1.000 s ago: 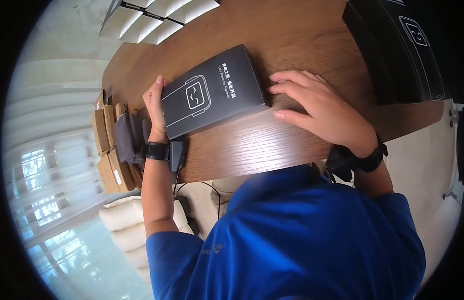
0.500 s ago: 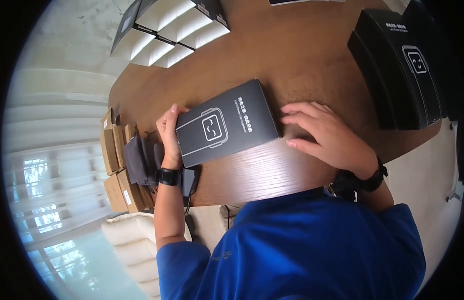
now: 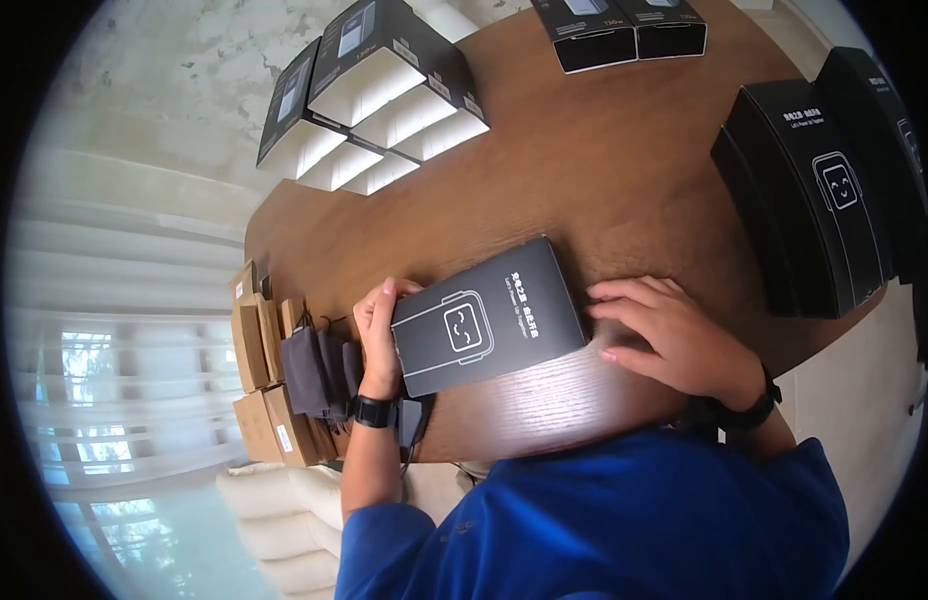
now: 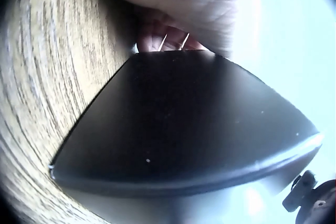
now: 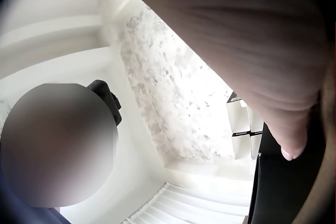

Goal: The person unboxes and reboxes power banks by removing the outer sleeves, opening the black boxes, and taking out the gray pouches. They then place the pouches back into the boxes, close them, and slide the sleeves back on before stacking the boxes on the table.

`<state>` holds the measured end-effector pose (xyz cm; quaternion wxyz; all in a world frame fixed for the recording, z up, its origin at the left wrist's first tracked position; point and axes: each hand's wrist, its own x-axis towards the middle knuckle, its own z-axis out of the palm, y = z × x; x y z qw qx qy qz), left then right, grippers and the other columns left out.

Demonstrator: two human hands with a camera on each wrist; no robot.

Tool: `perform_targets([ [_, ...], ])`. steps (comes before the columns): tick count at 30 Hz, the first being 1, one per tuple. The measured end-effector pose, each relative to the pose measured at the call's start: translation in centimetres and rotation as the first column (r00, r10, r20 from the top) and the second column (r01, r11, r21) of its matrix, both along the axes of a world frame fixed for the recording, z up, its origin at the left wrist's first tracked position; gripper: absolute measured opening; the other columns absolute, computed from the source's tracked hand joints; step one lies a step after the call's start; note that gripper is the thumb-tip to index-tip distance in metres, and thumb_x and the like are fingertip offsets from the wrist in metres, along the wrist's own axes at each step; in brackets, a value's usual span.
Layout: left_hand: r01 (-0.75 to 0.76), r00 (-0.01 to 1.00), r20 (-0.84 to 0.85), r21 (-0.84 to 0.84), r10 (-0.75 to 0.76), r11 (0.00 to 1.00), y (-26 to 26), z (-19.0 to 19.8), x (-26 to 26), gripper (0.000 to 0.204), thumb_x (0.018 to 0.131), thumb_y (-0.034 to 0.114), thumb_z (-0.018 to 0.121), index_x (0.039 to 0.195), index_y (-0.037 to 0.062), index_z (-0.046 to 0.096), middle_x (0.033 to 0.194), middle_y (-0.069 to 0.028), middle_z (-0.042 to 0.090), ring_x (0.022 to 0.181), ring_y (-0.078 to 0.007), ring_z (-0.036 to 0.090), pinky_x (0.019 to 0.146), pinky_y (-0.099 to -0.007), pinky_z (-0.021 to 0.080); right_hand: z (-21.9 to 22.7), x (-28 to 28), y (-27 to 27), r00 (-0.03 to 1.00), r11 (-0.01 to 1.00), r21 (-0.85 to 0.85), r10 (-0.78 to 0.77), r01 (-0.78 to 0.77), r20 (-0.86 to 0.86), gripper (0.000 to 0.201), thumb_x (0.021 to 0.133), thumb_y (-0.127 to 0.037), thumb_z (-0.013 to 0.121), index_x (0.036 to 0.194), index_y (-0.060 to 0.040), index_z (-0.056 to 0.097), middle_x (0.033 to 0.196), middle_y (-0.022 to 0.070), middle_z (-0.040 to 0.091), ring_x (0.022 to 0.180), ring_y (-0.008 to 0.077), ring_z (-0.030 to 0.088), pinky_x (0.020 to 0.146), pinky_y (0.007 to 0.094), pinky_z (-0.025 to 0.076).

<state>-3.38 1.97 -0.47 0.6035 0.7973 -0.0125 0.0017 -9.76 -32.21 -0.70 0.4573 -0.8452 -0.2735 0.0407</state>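
Here, the black box lies printed face up on the tabletop, your left hand gripping one end, your right hand open beside the other; lifted one-handed, it could tilt or slip, its far end being unsupported.

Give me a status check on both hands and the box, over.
Left hand gripping box at one end. Right hand open by the other. Box flat on table. Other boxes stand apart.
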Motion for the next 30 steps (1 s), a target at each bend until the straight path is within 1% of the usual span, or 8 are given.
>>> perform_targets([
  [13,0.037,0.941,-0.329,-0.115,-0.073,0.993,-0.9,3.0,-1.2,0.046,0.102,0.032,0.039,0.098,-0.0058,0.065,0.084,-0.007,0.067,0.075,-0.0109,0.062,0.071,-0.0239,0.049,0.5,0.5,-0.5,0.993,1.0,0.011,0.027,-0.026,-0.111,0.039,0.087,-0.026,0.062,0.118,-0.0022,0.06,0.129,0.0121,0.054,0.12,0.0286,0.048,0.103,0.0394,0.033],
  [17,0.065,0.939,-0.336,-0.038,-0.074,0.997,-0.3,2.8,-1.3,0.049,0.103,0.033,0.037,0.1,-0.0072,0.065,0.085,-0.0073,0.067,0.077,-0.0109,0.061,0.072,-0.0239,0.049,0.4,0.3,-0.1,0.995,0.999,0.003,0.04,-0.039,-0.089,0.04,0.088,-0.029,0.061,0.117,-0.0019,0.059,0.128,0.0136,0.055,0.119,0.0299,0.05,0.102,0.0403,0.033],
  [21,0.046,0.982,-0.185,0.041,-0.038,0.998,0.1,1.0,-1.6,0.051,0.103,0.034,0.036,0.095,-0.0063,0.067,0.084,-0.008,0.068,0.076,-0.0114,0.061,0.07,-0.0257,0.047,0.4,0.6,0.2,0.995,0.997,-0.048,0.055,-0.059,-0.078,0.049,0.085,-0.034,0.063,0.121,-0.0012,0.058,0.131,0.014,0.053,0.119,0.0297,0.049,0.102,0.0407,0.033],
  [23,0.006,0.986,-0.164,0.064,0.005,0.998,-0.6,1.4,-2.4,0.049,0.103,0.031,0.037,0.092,-0.0068,0.066,0.083,-0.0124,0.068,0.076,-0.0172,0.062,0.07,-0.0289,0.047,0.7,0.6,0.6,0.999,0.987,-0.155,0.045,-0.041,0.019,0.063,0.082,-0.039,0.066,0.129,0.0001,0.052,0.133,0.0152,0.051,0.119,0.0305,0.048,0.101,0.0409,0.033],
  [25,-0.028,1.0,0.019,0.34,0.023,0.94,-0.8,1.4,-3.1,0.046,0.102,0.029,0.038,0.09,-0.0078,0.064,0.081,-0.0191,0.066,0.075,-0.0276,0.062,0.07,-0.0339,0.046,0.8,0.5,1.4,0.995,0.98,-0.197,0.017,0.002,0.094,0.069,0.08,-0.042,0.067,0.131,0.001,0.049,0.135,0.0161,0.049,0.119,0.0311,0.047,0.101,0.0408,0.033],
  [26,-0.041,0.998,0.053,0.363,0.024,0.931,-1.3,1.8,-3.4,0.041,0.099,0.025,0.042,0.082,-0.0085,0.061,0.079,-0.024,0.06,0.078,-0.0385,0.058,0.07,-0.0403,0.045,0.8,0.4,1.8,0.987,0.973,-0.227,-0.009,0.046,0.159,0.075,0.079,-0.044,0.067,0.134,0.0018,0.045,0.136,0.0169,0.048,0.119,0.0317,0.046,0.101,0.0408,0.033],
  [27,-0.037,0.998,0.061,0.354,0.017,0.935,-1.6,2.1,-3.7,0.041,0.099,0.025,0.042,0.082,-0.0085,0.061,0.079,-0.024,0.06,0.078,-0.0385,0.058,0.07,-0.0403,0.045,0.6,0.4,2.0,0.986,0.97,-0.236,-0.015,0.055,0.168,0.075,0.079,-0.044,0.067,0.134,0.0018,0.045,0.136,0.0169,0.048,0.119,0.0317,0.046,0.101,0.0408,0.033],
  [30,0.14,0.972,0.081,0.556,-0.221,0.819,-2.2,2.9,-4.7,0.037,0.095,0.026,0.051,0.079,-0.0062,0.057,0.08,-0.0242,0.058,0.081,-0.0419,0.058,0.071,-0.0455,0.046,0.4,0.5,2.6,0.983,0.961,-0.223,-0.142,0.166,0.118,0.078,0.08,-0.043,0.067,0.137,0.0024,0.041,0.134,0.0195,0.048,0.116,0.034,0.048,0.101,0.0412,0.032],
])
